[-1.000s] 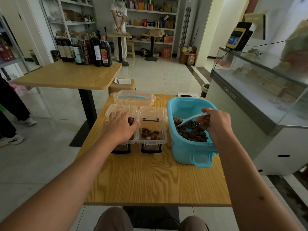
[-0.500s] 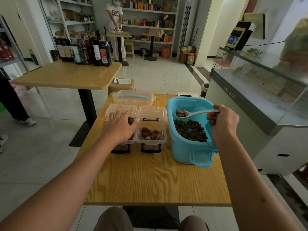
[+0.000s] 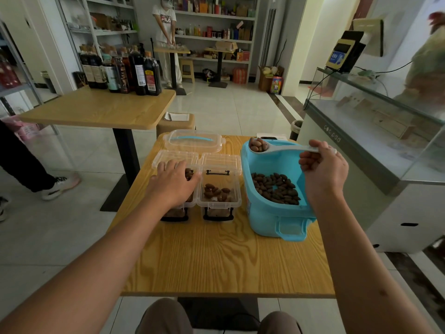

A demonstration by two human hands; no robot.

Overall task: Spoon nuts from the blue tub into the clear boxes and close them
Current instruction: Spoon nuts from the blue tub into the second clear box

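A blue tub (image 3: pixel 269 220) with brown nuts (image 3: pixel 275 188) in it stands at the right of the wooden table (image 3: pixel 216 261). My right hand (image 3: pixel 323 172) grips the handle of a white spoon (image 3: pixel 284 148) loaded with nuts, held level above the tub's far rim. Two clear boxes stand side by side left of the tub, lids hinged open. The right box (image 3: pixel 219 191) holds some nuts. My left hand (image 3: pixel 173 184) rests on top of the left box (image 3: pixel 177 157), hiding most of its contents.
The tub's clear lid with a blue handle (image 3: pixel 193 142) lies behind the boxes. A second table with dark bottles (image 3: pixel 125 71) stands to the far left. A glass counter (image 3: pixel 375 131) runs along the right. One person stands at the back shelves; another's legs are at left.
My right hand has lifted the spoon out of the nuts in the tub, now loaded, up to above the tub's far rim. My left hand has stayed on the left box.
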